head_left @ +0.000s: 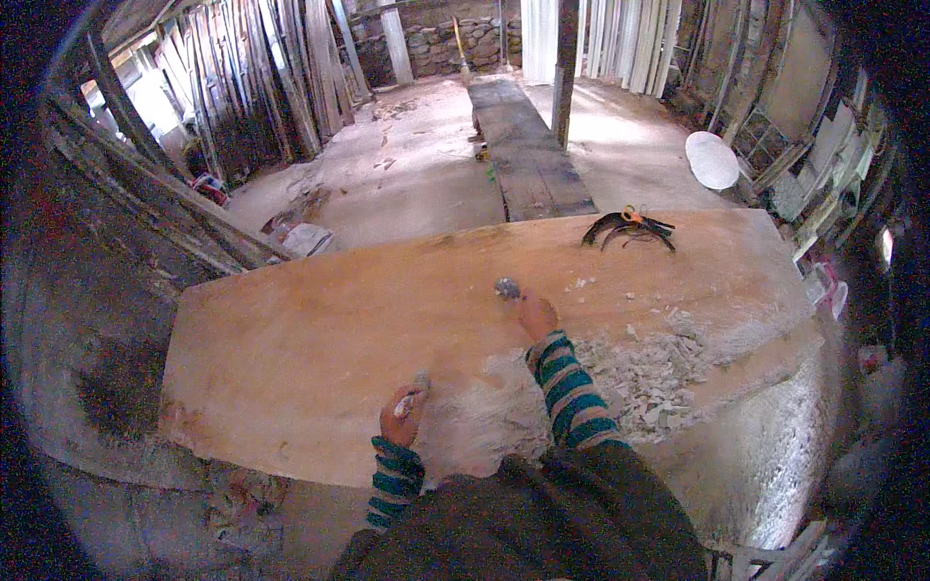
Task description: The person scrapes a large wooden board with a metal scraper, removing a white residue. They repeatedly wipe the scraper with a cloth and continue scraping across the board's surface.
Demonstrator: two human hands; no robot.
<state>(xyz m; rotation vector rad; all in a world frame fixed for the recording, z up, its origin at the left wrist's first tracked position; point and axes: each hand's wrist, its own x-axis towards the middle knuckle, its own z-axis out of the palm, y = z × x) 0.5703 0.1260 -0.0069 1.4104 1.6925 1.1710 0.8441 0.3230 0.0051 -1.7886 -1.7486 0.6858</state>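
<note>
My left hand (399, 418) is closed around a small pale grey-white object (405, 405) low over the near part of a wide wooden board (320, 320). Its kind is too blurred to make out. Farther forward and to the right, my right hand (537, 316) reaches over the same board with its fingers closed. At its fingertips is a small dark grey lump (507, 288), whose kind I cannot tell. Beside my right forearm, broken whitish flakes and dust (664, 378) lie heaped on the board.
A tangle of black straps with an orange part (630, 223) lies at the board's far edge. Beyond it, a long dark plank bench (528, 145) runs away next to a post (564, 77). A white oval disc (712, 161) is at the right; poles (242, 87) lean along the left wall.
</note>
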